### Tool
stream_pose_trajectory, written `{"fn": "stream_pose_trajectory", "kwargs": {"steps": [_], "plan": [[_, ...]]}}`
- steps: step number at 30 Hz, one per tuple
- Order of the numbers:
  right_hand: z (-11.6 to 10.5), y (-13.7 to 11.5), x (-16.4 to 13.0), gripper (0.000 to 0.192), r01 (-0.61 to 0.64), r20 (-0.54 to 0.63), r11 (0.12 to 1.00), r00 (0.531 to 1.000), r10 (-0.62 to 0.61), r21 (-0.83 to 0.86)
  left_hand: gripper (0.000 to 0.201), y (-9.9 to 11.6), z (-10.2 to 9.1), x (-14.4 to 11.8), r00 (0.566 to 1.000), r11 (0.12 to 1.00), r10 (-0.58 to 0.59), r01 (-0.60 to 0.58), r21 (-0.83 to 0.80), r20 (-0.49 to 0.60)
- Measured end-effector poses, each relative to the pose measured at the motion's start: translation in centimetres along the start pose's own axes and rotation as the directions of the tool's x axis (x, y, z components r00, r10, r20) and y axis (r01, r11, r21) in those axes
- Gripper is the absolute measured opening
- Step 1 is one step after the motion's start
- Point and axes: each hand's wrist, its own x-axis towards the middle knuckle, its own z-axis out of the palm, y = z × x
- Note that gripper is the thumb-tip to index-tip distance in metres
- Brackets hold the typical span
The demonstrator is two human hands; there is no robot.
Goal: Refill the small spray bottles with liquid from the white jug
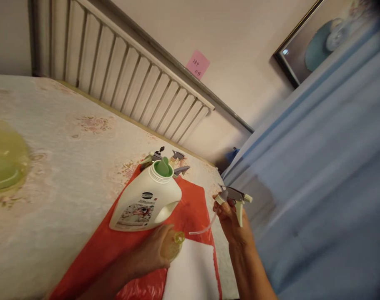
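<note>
My left hand grips a small clear yellowish bottle, its open neck pointing right, low over the red plastic sheet. My right hand holds up a grey and cream trigger sprayer head with a thin clear dip tube hanging toward the bottle. A large white detergent jug with a green spout stands just above my left hand.
Several more sprayer heads lie behind the jug. A white cloth lies on the red sheet. A yellow-green lid or bowl sits far left on the floral tablecloth. Radiator, pink note and blue curtain lie behind.
</note>
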Motion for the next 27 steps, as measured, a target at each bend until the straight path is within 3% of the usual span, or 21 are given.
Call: {"fn": "stream_pose_trajectory", "kwargs": {"steps": [5,12,19,22,27], "plan": [[2.3,-0.4,-0.7,0.031,-0.024,0.023,0.995,1.000,0.022,0.092,0.081,-0.5,0.1,0.1,0.998,0.998,0.054,-0.054,-0.029,-0.016],[3.1,3.5,-1.7,0.027,-0.058,0.050,0.994,0.997,0.063,-0.091,0.083,-0.7,-0.1,0.2,0.997,0.996,0.076,-0.077,-0.038,-0.026],[2.4,7.3,-4.9,0.031,-0.219,0.090,0.966,0.968,0.233,-0.139,0.073,-0.4,0.2,0.3,0.992,0.993,0.117,-0.117,-0.002,-0.045],[1.5,8.3,-6.0,0.034,-0.204,0.159,0.953,0.957,0.242,-0.222,0.065,-0.3,0.2,0.4,0.993,0.994,0.112,-0.112,0.000,-0.045],[0.8,9.2,-6.7,0.035,-0.181,0.185,0.950,0.955,0.231,-0.253,0.071,-0.3,0.1,0.4,0.994,0.994,0.101,-0.102,-0.024,-0.039]]}}
